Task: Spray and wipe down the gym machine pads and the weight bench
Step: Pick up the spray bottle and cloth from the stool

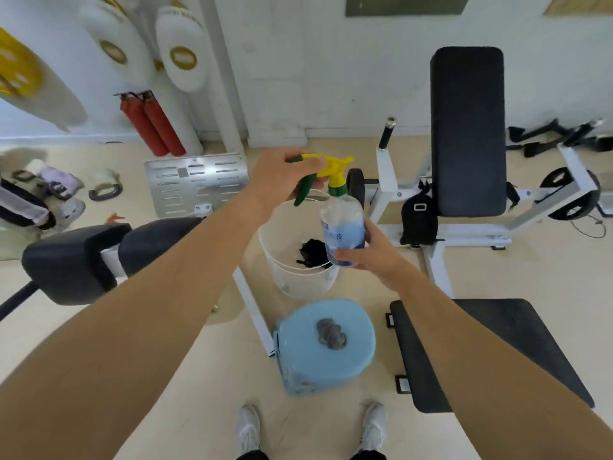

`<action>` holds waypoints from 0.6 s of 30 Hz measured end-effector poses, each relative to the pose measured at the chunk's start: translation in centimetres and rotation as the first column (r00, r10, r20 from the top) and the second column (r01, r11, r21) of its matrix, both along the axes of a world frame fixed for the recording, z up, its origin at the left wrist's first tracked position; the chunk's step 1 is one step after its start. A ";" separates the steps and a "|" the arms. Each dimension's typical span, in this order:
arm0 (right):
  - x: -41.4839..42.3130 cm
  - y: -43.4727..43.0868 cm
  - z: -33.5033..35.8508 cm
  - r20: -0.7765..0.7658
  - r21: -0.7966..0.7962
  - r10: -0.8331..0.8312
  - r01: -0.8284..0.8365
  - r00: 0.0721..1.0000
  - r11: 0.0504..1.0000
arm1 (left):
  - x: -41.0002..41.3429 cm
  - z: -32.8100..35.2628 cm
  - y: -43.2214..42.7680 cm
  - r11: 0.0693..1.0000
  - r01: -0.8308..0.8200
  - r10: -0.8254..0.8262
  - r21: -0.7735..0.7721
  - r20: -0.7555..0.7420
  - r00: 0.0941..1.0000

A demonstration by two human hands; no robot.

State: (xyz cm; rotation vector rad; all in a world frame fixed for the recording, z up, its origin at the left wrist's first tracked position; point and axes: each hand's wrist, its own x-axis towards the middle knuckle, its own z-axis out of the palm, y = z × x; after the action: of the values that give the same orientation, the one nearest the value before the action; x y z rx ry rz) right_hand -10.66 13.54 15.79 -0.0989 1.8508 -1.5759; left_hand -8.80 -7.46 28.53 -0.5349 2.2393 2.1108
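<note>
Head view: pale floor [315,426] meets a white wall [331,78]. A black back pad [467,127] stands far right, a seat pad [491,353] lies near right, and roller pads [69,257] sit left. The white bucket [298,283] holds a dark cloth [311,254]. A grey rag [331,333] lies on the blue roll [351,360]. Above the bucket is the spray bottle [341,224], with the left grip [282,177] curled round its trigger head and the right grip [365,250] clasping its base.

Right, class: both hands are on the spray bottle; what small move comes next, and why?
Probably aim the spray head at the upright back pad and squeeze. The left hand grips that head, the right hand holds the bottle, and the grey rag lies unused on the blue roll.
</note>
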 end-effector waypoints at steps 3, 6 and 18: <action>0.5 -0.7 3.5 0.088 -0.135 0.018 -0.006 0.996 0.991 | 0.7 3.0 -0.8 0.990 -0.008 0.010 0.142 -0.014 1.000; 1.0 -1.7 7.1 0.191 -0.277 0.042 0.013 0.981 0.961 | 1.4 4.7 -1.5 0.951 -0.058 0.062 0.305 -0.006 0.998; 1.0 -4.7 17.7 0.243 -0.591 0.249 -0.061 0.937 0.804 | 3.7 10.3 1.3 0.959 -0.046 0.088 0.279 -0.139 0.986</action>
State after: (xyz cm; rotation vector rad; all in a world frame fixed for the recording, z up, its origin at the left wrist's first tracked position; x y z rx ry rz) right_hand -9.63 8.87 33.50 -0.2554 1.0459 -1.8617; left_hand -5.09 -6.21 38.81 -0.4568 1.9679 2.5199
